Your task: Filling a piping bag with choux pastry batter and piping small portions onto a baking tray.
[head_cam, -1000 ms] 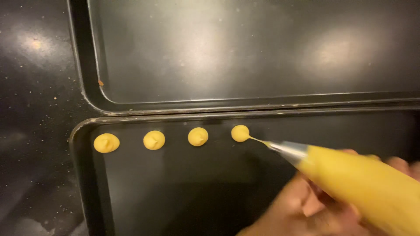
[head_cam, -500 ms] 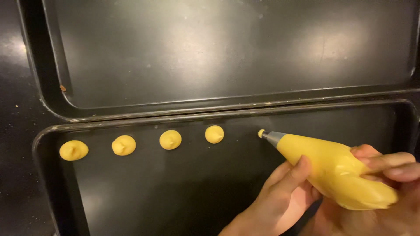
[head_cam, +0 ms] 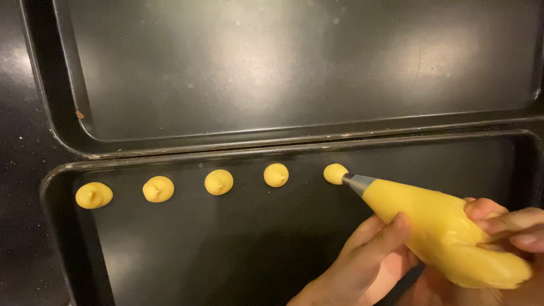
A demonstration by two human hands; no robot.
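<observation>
Piping bag (head_cam: 436,226): soft, yielding, I judge; grip mid-body.
Left hand (head_cam: 368,260): my fingers cradle its underside.
Right hand (head_cam: 510,226): my fingers squeeze its rear.
Tip (head_cam: 356,182): touching fifth dollop (head_cam: 335,173).

No packages, labels, signs or screens show here — only bare dark metal and dough. The nearest thing to a container is the soft yellow piping bag (head_cam: 442,238), cone-shaped with a grey metal tip, lying at lower right over the near tray — unmarked, carrying no print.
</observation>
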